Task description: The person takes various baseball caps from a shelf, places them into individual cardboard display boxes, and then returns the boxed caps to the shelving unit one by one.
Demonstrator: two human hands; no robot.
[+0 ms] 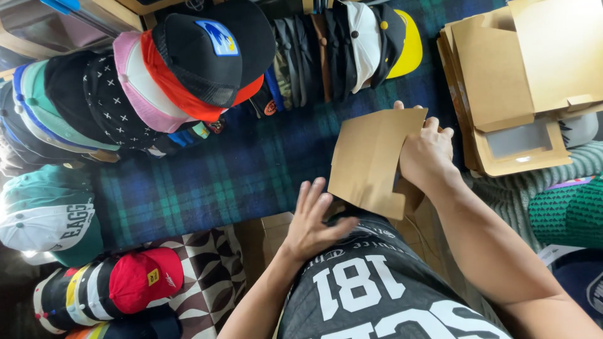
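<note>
Dozens of stacked baseball caps (pixel 188 69) line the blue-green plaid blanket (pixel 251 169), brims nested to save room. Right of the blanket, flat brown cardboard blanks (pixel 496 69) lie piled. At its near edge, right hand (pixel 427 154) fingers clamp one brown cardboard sheet (pixel 370 160) upright; left hand (pixel 311 223), fingers apart, lies flat below it, seemingly steadying.

At your twelve o'clock the cardboard sheet (pixel 370 160) is plain brown. The blanket (pixel 251 169) under it is blue-green plaid. At ten o'clock, one cap (pixel 207 59) is black over red.
</note>
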